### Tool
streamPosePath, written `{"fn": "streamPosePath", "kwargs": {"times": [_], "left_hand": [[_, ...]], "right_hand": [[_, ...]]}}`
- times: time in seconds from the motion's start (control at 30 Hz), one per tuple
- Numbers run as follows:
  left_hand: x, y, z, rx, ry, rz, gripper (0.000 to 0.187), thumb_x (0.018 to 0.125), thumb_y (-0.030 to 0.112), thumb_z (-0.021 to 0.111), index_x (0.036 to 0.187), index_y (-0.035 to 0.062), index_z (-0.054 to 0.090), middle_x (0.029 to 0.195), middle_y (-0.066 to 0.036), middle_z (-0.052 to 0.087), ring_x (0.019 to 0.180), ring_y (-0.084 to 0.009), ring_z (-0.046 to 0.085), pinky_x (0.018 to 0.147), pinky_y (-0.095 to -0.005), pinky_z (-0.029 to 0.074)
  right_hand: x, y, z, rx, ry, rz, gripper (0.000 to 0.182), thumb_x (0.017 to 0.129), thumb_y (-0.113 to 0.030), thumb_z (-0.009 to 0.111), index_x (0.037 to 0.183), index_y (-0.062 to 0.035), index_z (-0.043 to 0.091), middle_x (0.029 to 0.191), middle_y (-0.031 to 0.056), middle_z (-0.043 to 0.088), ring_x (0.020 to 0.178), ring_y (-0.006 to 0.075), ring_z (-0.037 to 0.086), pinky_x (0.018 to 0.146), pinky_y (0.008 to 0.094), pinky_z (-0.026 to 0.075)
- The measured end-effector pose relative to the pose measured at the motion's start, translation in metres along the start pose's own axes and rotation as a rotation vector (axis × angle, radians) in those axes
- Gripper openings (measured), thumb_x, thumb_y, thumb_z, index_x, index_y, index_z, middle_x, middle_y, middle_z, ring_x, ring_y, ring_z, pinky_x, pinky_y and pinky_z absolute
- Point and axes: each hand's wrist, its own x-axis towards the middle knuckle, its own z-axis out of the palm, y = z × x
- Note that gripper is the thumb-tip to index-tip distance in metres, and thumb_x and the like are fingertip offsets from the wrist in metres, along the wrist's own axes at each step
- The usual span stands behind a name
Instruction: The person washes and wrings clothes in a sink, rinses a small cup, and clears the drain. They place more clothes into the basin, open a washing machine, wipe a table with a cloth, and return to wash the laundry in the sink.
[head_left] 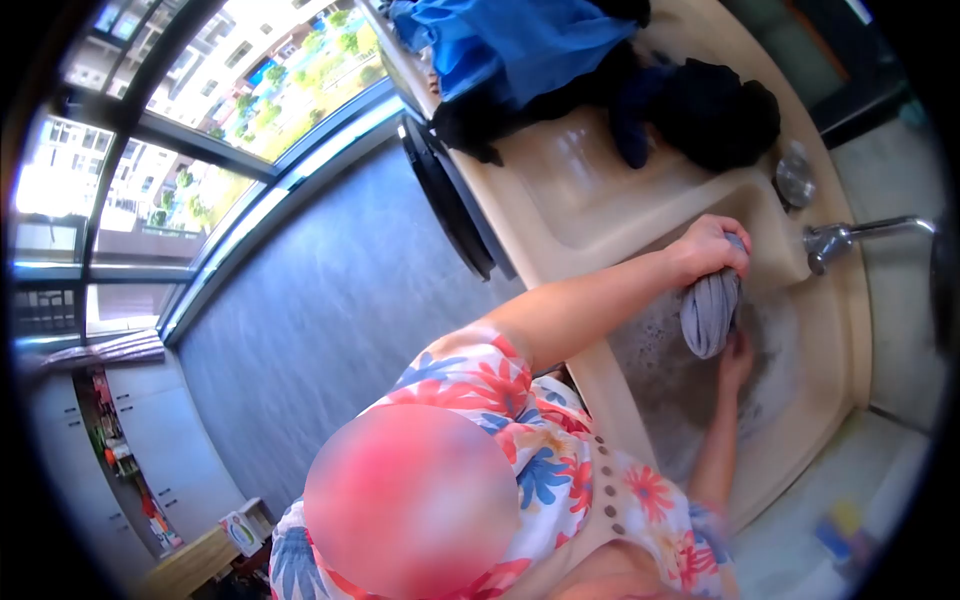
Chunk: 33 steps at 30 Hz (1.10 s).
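My left hand (708, 250) is closed around the top of a twisted grey cloth (708, 315), which hangs down into a beige sink (800, 420). My right hand (736, 362) is lower in the basin, against the cloth's bottom end. The cloth hides its fingers, so I cannot tell whether it grips. The basin bottom looks wet and soapy. My floral sleeve covers the near arm.
A metal tap (838, 240) juts over the sink from the right. Dark clothes (715, 110) and a blue garment (510, 45) lie piled on the beige counter (570, 190) beyond. A dark round door (447, 205) stands below the counter edge, next to grey floor (330, 310) and big windows.
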Motion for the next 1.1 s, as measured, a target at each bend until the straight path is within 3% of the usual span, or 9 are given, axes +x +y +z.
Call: {"fn": "streamPosePath", "kwargs": {"times": [0.1, 0.23, 0.33, 0.47, 0.57, 0.67, 0.73, 0.93, 1.1], "left_hand": [[0.004, -0.004, -0.002, 0.053, 0.018, 0.028, 0.022, 0.051, 0.002, 0.067, 0.071, 0.0033, 0.056, 0.066, -0.003, 0.053, 0.059, -0.0124, 0.050, 0.054, -0.0253, 0.044], [0.001, -0.007, 0.000, 0.093, 0.049, 0.008, 0.023, 0.050, 0.003, 0.068, 0.071, 0.0041, 0.058, 0.066, -0.003, 0.054, 0.060, -0.0128, 0.050, 0.055, -0.0258, 0.044], [-0.003, -0.001, -0.002, 0.125, 0.039, 0.020, 0.025, 0.050, 0.004, 0.068, 0.073, 0.0043, 0.059, 0.067, -0.004, 0.055, 0.062, -0.0132, 0.051, 0.057, -0.0260, 0.044], [0.006, -0.009, -0.001, 0.147, -0.011, 0.036, 0.026, 0.051, 0.003, 0.068, 0.076, 0.0044, 0.059, 0.070, -0.004, 0.055, 0.063, -0.0138, 0.052, 0.058, -0.0267, 0.045], [0.008, -0.017, 0.000, 0.136, -0.097, -0.011, 0.028, 0.054, 0.003, 0.067, 0.080, 0.0040, 0.058, 0.070, -0.004, 0.053, 0.063, -0.0140, 0.053, 0.057, -0.0271, 0.045], [-0.001, -0.014, 0.010, 0.166, -0.165, -0.099, 0.028, 0.056, 0.003, 0.066, 0.082, 0.0035, 0.056, 0.070, -0.005, 0.053, 0.062, -0.0139, 0.052, 0.057, -0.0263, 0.044], [-0.004, -0.012, 0.011, 0.201, -0.213, -0.145, 0.028, 0.057, 0.003, 0.066, 0.084, 0.0036, 0.056, 0.071, -0.005, 0.052, 0.063, -0.0139, 0.052, 0.059, -0.0252, 0.043], [-0.012, -0.027, 0.017, 0.270, -0.331, -0.195, 0.033, 0.058, 0.004, 0.066, 0.090, 0.0032, 0.056, 0.076, -0.006, 0.052, 0.067, -0.0148, 0.052, 0.061, -0.0266, 0.044], [-0.016, -0.031, 0.020, 0.227, -0.314, -0.251, 0.041, 0.059, 0.003, 0.066, 0.098, 0.0016, 0.056, 0.079, -0.008, 0.054, 0.069, -0.0162, 0.053, 0.064, -0.0275, 0.045]], "right_hand": [[-0.002, -0.016, 0.010, -0.384, 0.071, 0.388, 0.042, 0.084, -0.028, 0.051, 0.118, -0.0040, 0.046, 0.110, 0.0145, 0.054, 0.097, 0.0291, 0.055, 0.083, 0.0373, 0.042], [-0.022, -0.024, 0.038, -0.338, -0.198, -0.132, 0.045, 0.081, -0.024, 0.052, 0.120, -0.0023, 0.044, 0.115, 0.0173, 0.051, 0.105, 0.0331, 0.050, 0.091, 0.0388, 0.037], [-0.022, -0.034, 0.051, -0.227, -0.072, -0.547, 0.049, 0.079, -0.021, 0.054, 0.122, -0.0027, 0.042, 0.119, 0.0181, 0.049, 0.113, 0.0274, 0.045, 0.095, 0.0340, 0.033], [-0.031, -0.054, 0.027, -0.047, -0.232, -0.182, 0.042, 0.076, -0.018, 0.057, 0.114, -0.0017, 0.049, 0.110, 0.0176, 0.055, 0.103, 0.0284, 0.051, 0.085, 0.0327, 0.040], [-0.048, -0.008, 0.031, -0.161, -0.135, -0.067, 0.033, 0.077, -0.018, 0.057, 0.105, -0.0007, 0.055, 0.087, 0.0126, 0.063, 0.078, 0.0272, 0.059, 0.071, 0.0328, 0.045], [-0.053, -0.086, 0.004, 0.606, -0.173, 0.647, 0.034, 0.082, -0.026, 0.053, 0.109, -0.0045, 0.054, 0.083, 0.0072, 0.060, 0.071, 0.0192, 0.056, 0.061, 0.0299, 0.045], [-0.053, -0.142, -0.016, 0.885, -0.133, 0.817, 0.035, 0.085, -0.032, 0.050, 0.111, -0.0069, 0.052, 0.081, 0.0037, 0.057, 0.066, 0.0138, 0.054, 0.054, 0.0279, 0.045], [-0.073, -0.194, -0.043, 0.905, -0.179, 0.730, 0.044, 0.087, -0.042, 0.043, 0.118, -0.0114, 0.048, 0.096, 0.0023, 0.057, 0.072, 0.0127, 0.055, 0.053, 0.0277, 0.045], [-0.071, -0.180, -0.033, 0.941, -0.147, 0.695, 0.041, 0.087, -0.041, 0.042, 0.109, -0.0095, 0.054, 0.086, 0.0018, 0.058, 0.066, 0.0130, 0.054, 0.049, 0.0274, 0.044]]}}
